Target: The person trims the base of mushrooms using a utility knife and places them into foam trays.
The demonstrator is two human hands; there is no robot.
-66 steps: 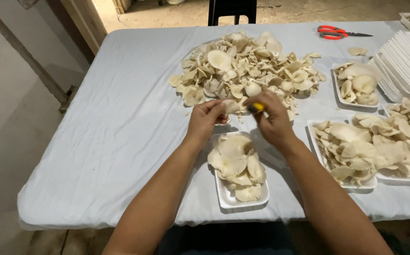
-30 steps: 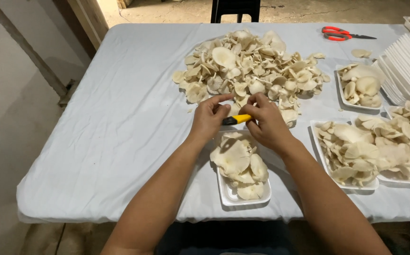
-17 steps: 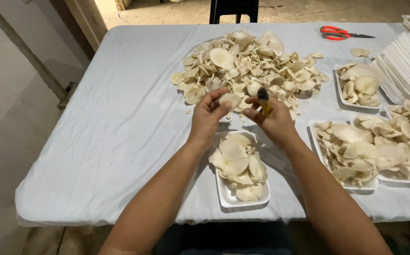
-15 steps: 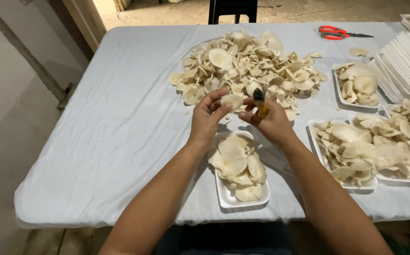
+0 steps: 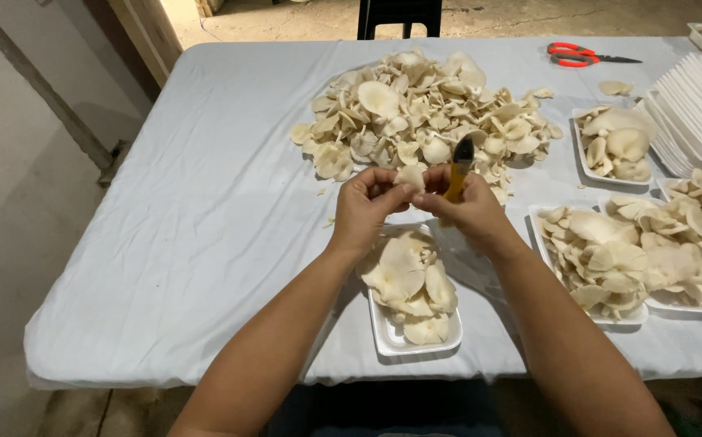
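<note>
Your left hand (image 5: 364, 206) pinches a small oyster mushroom (image 5: 410, 175) at its fingertips, held above the near foam tray (image 5: 391, 340). Your right hand (image 5: 468, 209) is closed around a yellow-handled knife (image 5: 458, 168), blade up, touching the same mushroom. With both hands this close together, a slip of the blade could likely nick your left fingers or drop the mushroom short of the tray. I count one loose mushroom pile (image 5: 424, 121), four filled trays in view, one stack of empty trays (image 5: 695, 109), and one pair of red scissors (image 5: 577, 55).

Place: mushroom packing workroom | cues: heaped mushrooms (image 5: 424, 113), stacked foam trays (image 5: 695, 109), cloth-covered table (image 5: 205, 210), bare concrete floor (image 5: 11, 210)
</note>
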